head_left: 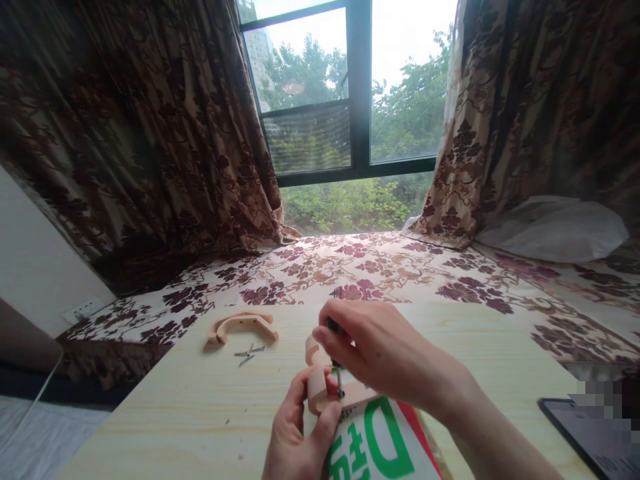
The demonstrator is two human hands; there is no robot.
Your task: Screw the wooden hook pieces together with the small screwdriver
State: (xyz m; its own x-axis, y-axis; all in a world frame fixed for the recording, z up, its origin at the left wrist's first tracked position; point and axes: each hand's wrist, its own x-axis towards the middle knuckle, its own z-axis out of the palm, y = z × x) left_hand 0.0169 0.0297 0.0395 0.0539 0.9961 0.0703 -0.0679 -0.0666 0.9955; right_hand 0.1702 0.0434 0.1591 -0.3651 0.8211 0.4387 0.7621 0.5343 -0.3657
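Observation:
My right hand [370, 340] is closed around the dark handle of a screwdriver [339, 381], which points down. Its tip meets a small screw at the wooden part below. With thumb and fingers, my left hand [305, 420] grips this light wooden part [317, 390] by its rounded end. Another rounded wooden end [313, 348] shows just behind, partly covered by my right hand. Under the work lies a white packet [373, 440] with large green letters and a red edge. Several screws [249, 352] lie loose to the left, near curved wooden pieces [245, 325].
The pale wooden table [165, 407] stands against a ledge with flowered cloth [360, 267]. A dark flat device [575, 427] lies at the right edge. Patterned curtains [200, 133] flank the window. A white plastic bag [555, 230] rests at the right.

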